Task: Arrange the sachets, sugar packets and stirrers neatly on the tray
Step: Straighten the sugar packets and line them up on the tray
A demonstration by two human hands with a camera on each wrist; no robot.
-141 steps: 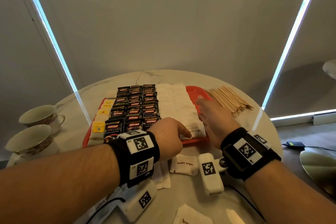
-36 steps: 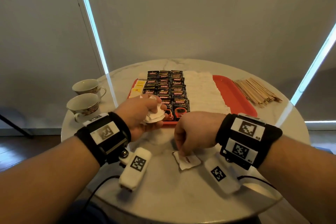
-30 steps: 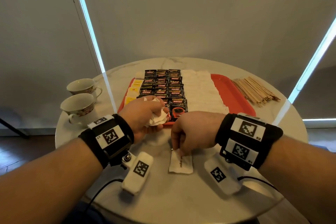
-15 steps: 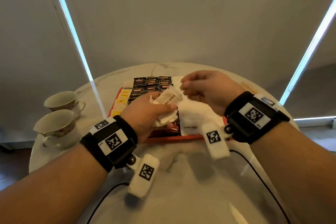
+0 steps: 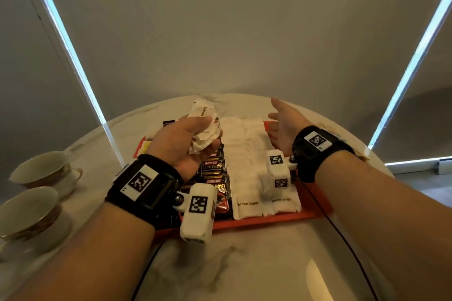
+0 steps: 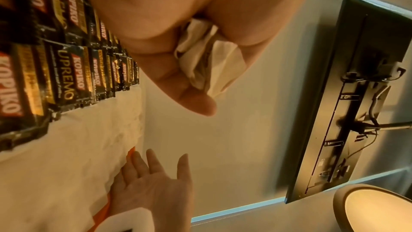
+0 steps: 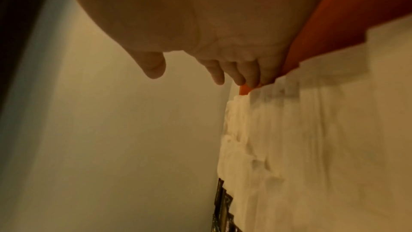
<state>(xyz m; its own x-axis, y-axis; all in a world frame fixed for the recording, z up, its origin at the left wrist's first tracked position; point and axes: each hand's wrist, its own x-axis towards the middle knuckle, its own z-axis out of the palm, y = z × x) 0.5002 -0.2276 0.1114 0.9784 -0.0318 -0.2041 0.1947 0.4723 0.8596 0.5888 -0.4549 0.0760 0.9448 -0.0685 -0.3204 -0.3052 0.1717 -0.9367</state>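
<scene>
While the left hand (image 5: 182, 145) clutches a bunch of sugar packets (image 5: 204, 129), right hand (image 5: 281, 124) hangs wide, empty, over the tray (image 5: 269, 219). Sugar-laying step; next: pinch one off, lay it in the white rows (image 5: 247, 166).

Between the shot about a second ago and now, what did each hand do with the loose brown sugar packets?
The right hand picked the last packet off the table, passed it to the left hand and now hovers open, holding nothing, over the tray. The left hand rose over the tray and grips the bunch of sugar packets. The coffee sachets and the laid sugar rows are unchanged.
</scene>
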